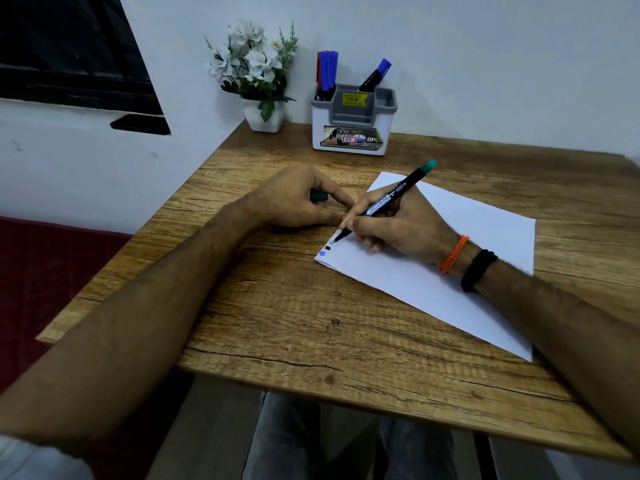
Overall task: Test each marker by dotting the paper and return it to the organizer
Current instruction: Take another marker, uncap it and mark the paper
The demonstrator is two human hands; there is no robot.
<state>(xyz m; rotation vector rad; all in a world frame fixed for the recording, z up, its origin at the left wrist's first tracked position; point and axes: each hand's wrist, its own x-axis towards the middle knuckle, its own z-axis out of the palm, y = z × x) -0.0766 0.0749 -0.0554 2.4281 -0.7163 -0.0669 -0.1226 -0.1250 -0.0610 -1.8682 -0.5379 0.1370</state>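
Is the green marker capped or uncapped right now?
Uncapped. The right hand holds the green marker with its bare tip on the paper; the left hand holds the green cap.

A: State the work surface material.
B: The brown rectangular wooden table (311,317) shows a rough, matt grain with dark cracks. The white paper sheet (460,271) on it is smooth and matt.

A: And the far items?
B: The white-and-grey plastic organizer (351,124) is smooth with a glossy printed label. The slim black plastic marker (388,200) has a slight sheen. The white plastic flower pot (265,117) is smooth.
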